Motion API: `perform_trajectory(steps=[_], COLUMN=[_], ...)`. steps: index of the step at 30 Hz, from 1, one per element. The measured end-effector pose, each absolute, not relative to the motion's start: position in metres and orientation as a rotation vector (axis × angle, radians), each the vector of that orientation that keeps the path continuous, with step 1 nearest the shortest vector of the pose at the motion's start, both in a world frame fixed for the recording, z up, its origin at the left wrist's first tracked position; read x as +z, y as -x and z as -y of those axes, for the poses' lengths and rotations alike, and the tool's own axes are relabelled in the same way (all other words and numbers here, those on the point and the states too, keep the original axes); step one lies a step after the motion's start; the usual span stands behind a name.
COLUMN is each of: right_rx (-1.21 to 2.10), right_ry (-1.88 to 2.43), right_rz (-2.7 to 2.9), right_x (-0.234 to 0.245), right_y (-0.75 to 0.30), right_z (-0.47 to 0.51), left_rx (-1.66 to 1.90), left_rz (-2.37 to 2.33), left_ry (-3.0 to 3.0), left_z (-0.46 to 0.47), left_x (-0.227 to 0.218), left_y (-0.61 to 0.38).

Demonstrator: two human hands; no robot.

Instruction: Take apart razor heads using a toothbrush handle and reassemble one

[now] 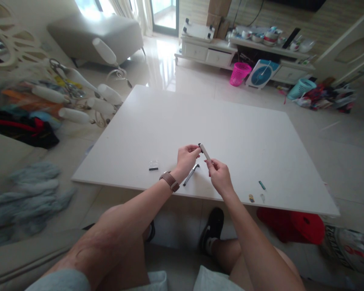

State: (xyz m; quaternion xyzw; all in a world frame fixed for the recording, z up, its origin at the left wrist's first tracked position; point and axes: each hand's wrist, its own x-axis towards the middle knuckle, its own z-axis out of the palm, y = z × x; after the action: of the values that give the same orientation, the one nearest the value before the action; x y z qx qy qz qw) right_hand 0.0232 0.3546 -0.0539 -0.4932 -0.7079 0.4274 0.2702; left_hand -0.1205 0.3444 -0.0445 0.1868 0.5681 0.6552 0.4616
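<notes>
My right hand (220,176) pinches the lower end of a slim grey bar (206,152) above the white table. At the bar's upper end is a small black piece (200,146). My left hand (188,159), with a brown watch on its wrist, has its fingertips closed on that black piece. Just below the hands, a silver-and-black handle with a bent head (191,174), shaped like a razor, lies on the table. Left of my left hand sits a small clear plastic case (153,165) with a dark strip along its front.
On the white table (200,117), a small green bar (262,185), a yellowish flat piece (251,198) and a small clear piece (262,197) lie to the right. A lamp with white shades (109,93) stands beyond the left edge. Below the right front edge is a red stool-like object (306,227).
</notes>
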Motion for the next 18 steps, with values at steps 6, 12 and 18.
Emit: perform_trajectory(steps=[6,12,18], right_rx=[1.180,1.154,1.165], right_ry=[1.348,1.371,1.385], right_rz=[1.879,1.838,1.831], right_x=[-0.055,-0.048,-0.045], right_y=[-0.024,-0.021,-0.022], right_z=[-0.358,-0.355,-0.352], left_rx=[1.573,1.613,1.675], left_rz=[-1.395,-1.355,-1.329], left_ry=[-0.478,-0.418,-0.342], left_z=[-0.344,-0.349,-0.354], left_x=[-0.044,-0.047,-0.049], left_y=[0.116,0.118,0.130])
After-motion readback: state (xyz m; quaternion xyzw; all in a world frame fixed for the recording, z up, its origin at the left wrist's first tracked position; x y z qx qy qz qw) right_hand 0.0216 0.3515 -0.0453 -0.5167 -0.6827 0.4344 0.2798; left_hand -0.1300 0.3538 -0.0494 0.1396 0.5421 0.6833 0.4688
